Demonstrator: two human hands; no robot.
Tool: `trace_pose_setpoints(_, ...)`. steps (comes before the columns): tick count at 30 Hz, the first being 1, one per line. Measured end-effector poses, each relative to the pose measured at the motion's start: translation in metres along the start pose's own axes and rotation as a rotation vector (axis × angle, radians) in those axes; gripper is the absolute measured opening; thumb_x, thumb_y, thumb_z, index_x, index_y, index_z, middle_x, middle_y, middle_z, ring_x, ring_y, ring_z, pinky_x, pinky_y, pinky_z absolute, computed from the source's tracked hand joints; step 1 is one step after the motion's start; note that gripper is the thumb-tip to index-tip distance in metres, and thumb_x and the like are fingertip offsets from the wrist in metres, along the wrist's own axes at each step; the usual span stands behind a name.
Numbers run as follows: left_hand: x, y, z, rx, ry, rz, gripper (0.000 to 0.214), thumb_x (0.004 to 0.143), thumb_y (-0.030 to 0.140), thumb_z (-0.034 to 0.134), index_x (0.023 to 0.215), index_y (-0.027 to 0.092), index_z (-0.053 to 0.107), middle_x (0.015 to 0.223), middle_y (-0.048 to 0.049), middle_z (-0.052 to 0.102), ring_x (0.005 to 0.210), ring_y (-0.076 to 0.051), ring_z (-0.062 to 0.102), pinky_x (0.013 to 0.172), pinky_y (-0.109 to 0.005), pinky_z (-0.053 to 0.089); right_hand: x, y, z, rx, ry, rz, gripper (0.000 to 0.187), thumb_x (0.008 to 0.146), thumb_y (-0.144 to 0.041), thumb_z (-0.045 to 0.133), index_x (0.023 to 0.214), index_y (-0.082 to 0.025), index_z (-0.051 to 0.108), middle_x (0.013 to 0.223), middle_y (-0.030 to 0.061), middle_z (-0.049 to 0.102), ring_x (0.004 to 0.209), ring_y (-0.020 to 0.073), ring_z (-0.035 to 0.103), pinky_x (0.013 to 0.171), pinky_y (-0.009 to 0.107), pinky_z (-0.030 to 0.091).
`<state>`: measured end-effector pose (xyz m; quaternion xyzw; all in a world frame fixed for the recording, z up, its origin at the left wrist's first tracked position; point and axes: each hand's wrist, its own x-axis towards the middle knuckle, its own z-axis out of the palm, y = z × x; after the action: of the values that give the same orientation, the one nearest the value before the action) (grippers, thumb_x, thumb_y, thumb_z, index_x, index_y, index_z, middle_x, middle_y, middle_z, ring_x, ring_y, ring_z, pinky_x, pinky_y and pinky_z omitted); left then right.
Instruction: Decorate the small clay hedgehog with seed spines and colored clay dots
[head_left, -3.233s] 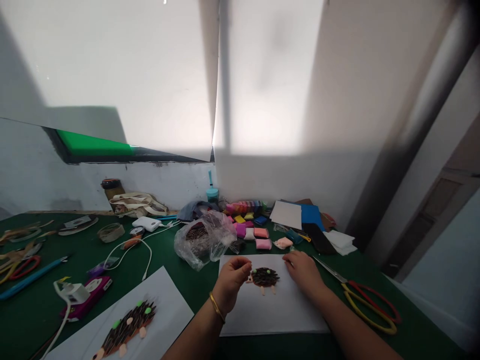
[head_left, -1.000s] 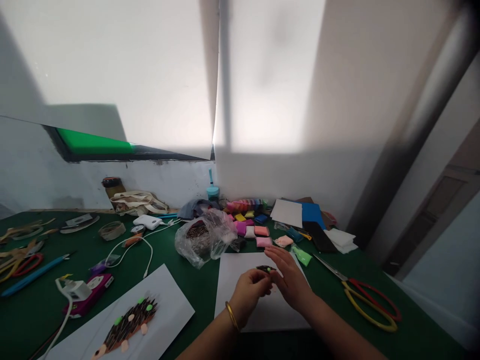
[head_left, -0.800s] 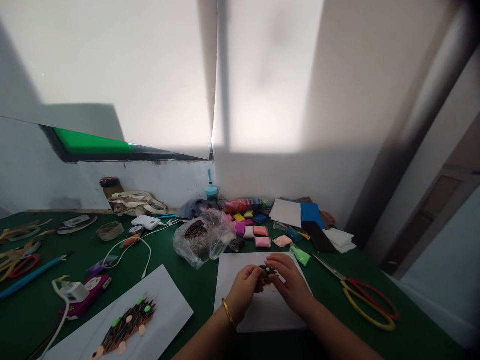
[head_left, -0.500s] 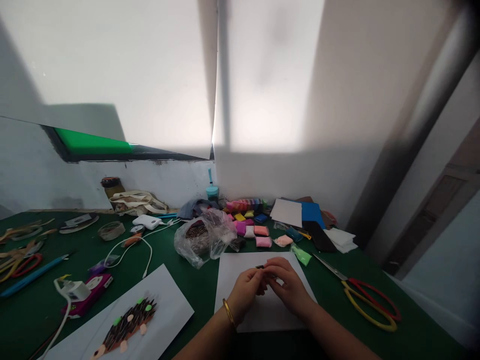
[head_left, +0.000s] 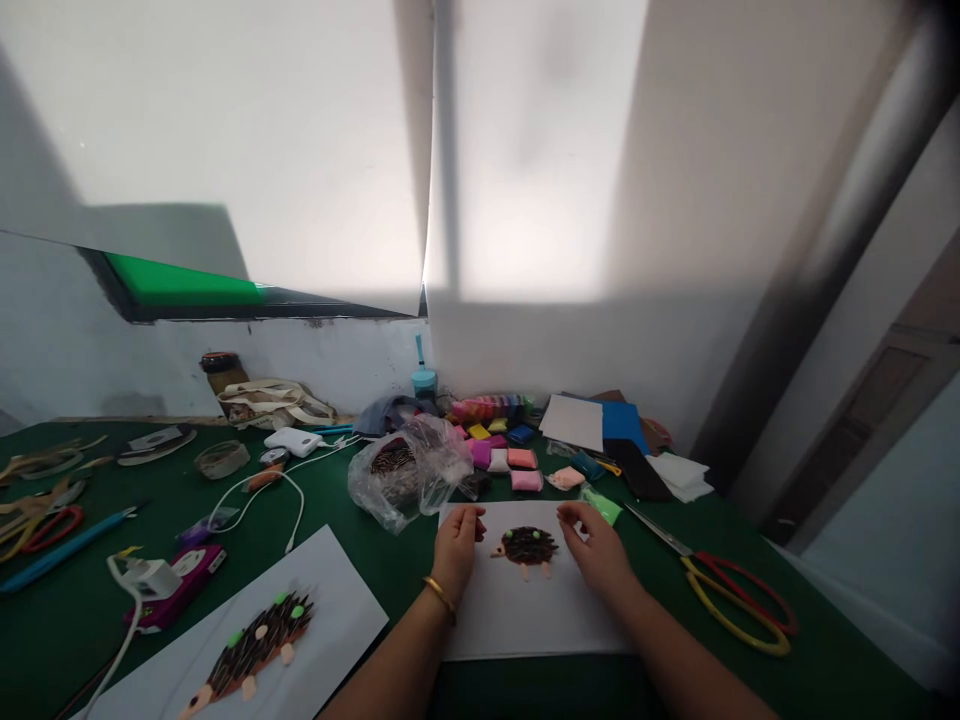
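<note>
A small hedgehog picture [head_left: 529,545], with dark spiny back, peach face and feet and green dots, lies on a white paper sheet [head_left: 540,625]. To its left, my left hand [head_left: 455,548] rests at the sheet's edge, a gold bangle on the wrist. Its fingers are loosely curled and nothing shows in them. My right hand [head_left: 596,548] is on the other side of the hedgehog, thumb and fingers apart with no object between them. Behind that hand lies a bright green clay packet [head_left: 602,506].
Left of me, another sheet [head_left: 330,600] bears a larger hedgehog [head_left: 259,640]. Scissors [head_left: 739,600] with red and yellow handles lie at right. Beyond the paper are clay packets [head_left: 526,481] and a clear plastic bag [head_left: 401,480] of dark pieces. A white cable [head_left: 300,500] loops at left.
My hands have parted from each other over the sheet, the left going left and the right going right. The small hedgehog between them is now uncovered.
</note>
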<state>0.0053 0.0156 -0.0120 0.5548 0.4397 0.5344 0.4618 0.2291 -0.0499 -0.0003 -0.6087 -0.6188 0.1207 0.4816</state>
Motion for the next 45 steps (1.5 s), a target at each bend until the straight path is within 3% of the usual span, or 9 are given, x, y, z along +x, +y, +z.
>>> trace_pose_setpoints(4, -0.001, 0.001, -0.001, -0.034, 0.017, -0.015, 0.041, 0.076, 0.053, 0.051, 0.081, 0.014, 0.065, 0.063, -0.0015, 0.057, 0.059, -0.012, 0.053, 0.056, -0.024, 0.042, -0.001, 0.003, 0.003, -0.026, -0.074, 0.013, 0.021, 0.084, -0.039, 0.046, 0.086, -0.021, 0.057, 0.081, 0.0041, 0.061, 0.074, 0.0185, 0.055, 0.067, 0.031, 0.044)
trace_pose_setpoints(11, -0.001, 0.004, -0.004, -0.077, 0.040, -0.041, 0.042, 0.075, 0.054, 0.053, 0.080, 0.015, 0.066, 0.064, -0.0017, 0.058, 0.060, -0.012, 0.054, 0.057, -0.023, 0.043, -0.003, 0.006, 0.005, -0.010, -0.199, -0.026, 0.026, 0.083, -0.030, 0.044, 0.101, -0.022, 0.061, 0.096, 0.0061, 0.063, 0.087, 0.0194, 0.058, 0.075, 0.032, 0.045)
trace_pose_setpoints(16, 0.001, -0.001, -0.004, -0.077, 0.031, -0.026, 0.040, 0.076, 0.052, 0.053, 0.080, 0.014, 0.065, 0.064, -0.0018, 0.058, 0.059, -0.012, 0.054, 0.057, -0.023, 0.043, -0.005, 0.000, 0.007, -0.028, -0.271, -0.036, 0.018, 0.080, -0.029, 0.049, 0.089, -0.022, 0.063, 0.087, 0.0042, 0.064, 0.083, 0.0193, 0.058, 0.075, 0.032, 0.045)
trace_pose_setpoints(20, 0.001, -0.001, -0.004, -0.069, 0.020, -0.024, 0.039, 0.076, 0.051, 0.052, 0.080, 0.015, 0.065, 0.064, -0.0018, 0.058, 0.059, -0.012, 0.055, 0.057, -0.023, 0.043, -0.006, -0.001, 0.008, -0.014, -0.296, -0.129, 0.021, 0.083, -0.028, 0.048, 0.094, -0.022, 0.064, 0.091, 0.0051, 0.064, 0.088, 0.0193, 0.057, 0.082, 0.033, 0.043)
trace_pose_setpoints(23, 0.001, 0.000, -0.004, -0.067, 0.028, -0.027, 0.039, 0.076, 0.052, 0.053, 0.079, 0.015, 0.065, 0.063, -0.0017, 0.058, 0.059, -0.012, 0.054, 0.057, -0.023, 0.043, -0.007, 0.000, 0.010, 0.015, -0.298, -0.089, 0.024, 0.082, -0.025, 0.048, 0.101, -0.022, 0.062, 0.096, 0.0050, 0.064, 0.090, 0.0187, 0.057, 0.086, 0.033, 0.043)
trace_pose_setpoints(29, 0.000, 0.003, -0.004, -0.060, 0.032, -0.036, 0.040, 0.075, 0.053, 0.053, 0.078, 0.015, 0.065, 0.064, -0.0022, 0.058, 0.060, -0.013, 0.054, 0.057, -0.024, 0.043, -0.008, -0.005, 0.009, -0.057, -0.296, -0.122, 0.015, 0.083, -0.028, 0.050, 0.087, -0.023, 0.064, 0.087, 0.0035, 0.062, 0.086, 0.0190, 0.056, 0.082, 0.034, 0.043)
trace_pose_setpoints(45, 0.000, 0.001, -0.003, -0.056, 0.025, -0.019, 0.038, 0.076, 0.049, 0.052, 0.079, 0.014, 0.064, 0.063, -0.0017, 0.057, 0.059, -0.012, 0.054, 0.056, -0.023, 0.043, -0.007, -0.005, 0.011, -0.112, -0.290, -0.133, 0.019, 0.084, -0.027, 0.051, 0.092, -0.025, 0.068, 0.092, 0.0040, 0.063, 0.092, 0.0196, 0.056, 0.086, 0.034, 0.041)
